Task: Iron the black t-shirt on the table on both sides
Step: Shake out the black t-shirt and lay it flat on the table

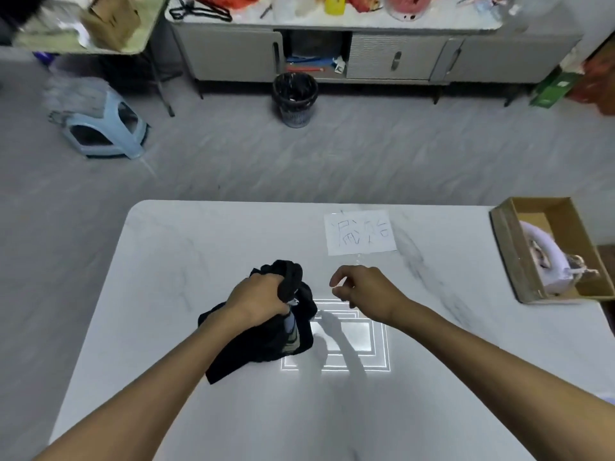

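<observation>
Bunched at frame centre on the white table (166,261): black t-shirt (266,341), gripped in a fist by left hand (259,299). Right hand (362,287) empty, loosely curled just beside. Likely soft, light, limp; best taken at shoulders or hem for spreading.

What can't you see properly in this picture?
- Black t-shirt: bunched in the left hand, so its front and back are hidden.
- Iron: partly hidden by the cardboard box wall.
- Paper note: writing too faint to read.
- Right hand: empty, fingers curled.
</observation>
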Available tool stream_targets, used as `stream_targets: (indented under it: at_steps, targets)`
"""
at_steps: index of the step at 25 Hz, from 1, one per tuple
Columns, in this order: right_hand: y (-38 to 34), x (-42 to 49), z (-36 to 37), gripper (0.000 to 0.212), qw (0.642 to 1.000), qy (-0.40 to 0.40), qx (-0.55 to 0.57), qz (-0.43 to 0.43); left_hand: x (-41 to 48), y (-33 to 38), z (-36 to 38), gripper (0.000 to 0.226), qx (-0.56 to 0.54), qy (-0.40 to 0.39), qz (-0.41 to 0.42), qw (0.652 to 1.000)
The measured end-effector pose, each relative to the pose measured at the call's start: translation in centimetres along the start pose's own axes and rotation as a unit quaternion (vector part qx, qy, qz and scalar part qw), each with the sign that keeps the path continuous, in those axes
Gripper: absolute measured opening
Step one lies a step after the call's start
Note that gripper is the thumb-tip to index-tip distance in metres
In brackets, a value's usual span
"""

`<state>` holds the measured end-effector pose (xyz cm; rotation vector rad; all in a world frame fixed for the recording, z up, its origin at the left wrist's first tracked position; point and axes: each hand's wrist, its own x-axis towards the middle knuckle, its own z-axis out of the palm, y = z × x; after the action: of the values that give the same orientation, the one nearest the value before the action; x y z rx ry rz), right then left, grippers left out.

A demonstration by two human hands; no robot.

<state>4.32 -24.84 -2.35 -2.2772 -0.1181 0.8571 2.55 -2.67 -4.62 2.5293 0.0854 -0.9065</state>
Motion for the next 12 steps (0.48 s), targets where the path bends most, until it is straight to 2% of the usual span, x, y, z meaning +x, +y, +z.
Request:
stream_targets:
  at_steps: [3,6,7,9,11,12]
  targets:
    - [-0.3,-5.2,-5.5,0.016,0.999,0.013,0.022,-0.021,-5.0,6.8,-4.3,0.024,0.018,0.035,0.070,0.997]
    - [-0.5,-11.0,-11.2,0.040,0.996,0.047,0.041,-0.066,-10.0,13.5,-7.8,0.029,0.033,0.105,0.140,0.984]
    - [-1.1,-14.5,-15.0,0.049,0.994,0.058,0.017,-0.089,-13.0,17.3,-9.2,0.027,0.019,0.143,0.159,0.977]
    - [-1.6,-15.5,-17.2,0.063,0.990,0.083,-0.001,-0.111,-14.8,19.8,-10.8,0.021,-0.002,0.184,0.236,0.954]
    - [-2.0,-20.5,-23.0,0.059,0.981,0.114,-0.033,-0.150,-19.4,26.1,-12.3,0.018,-0.013,0.253,0.283,0.925]
    - [-1.8,-21.8,-25.2,0.047,0.977,0.128,-0.043,-0.166,-21.0,28.5,-13.0,0.019,-0.026,0.280,0.306,0.910]
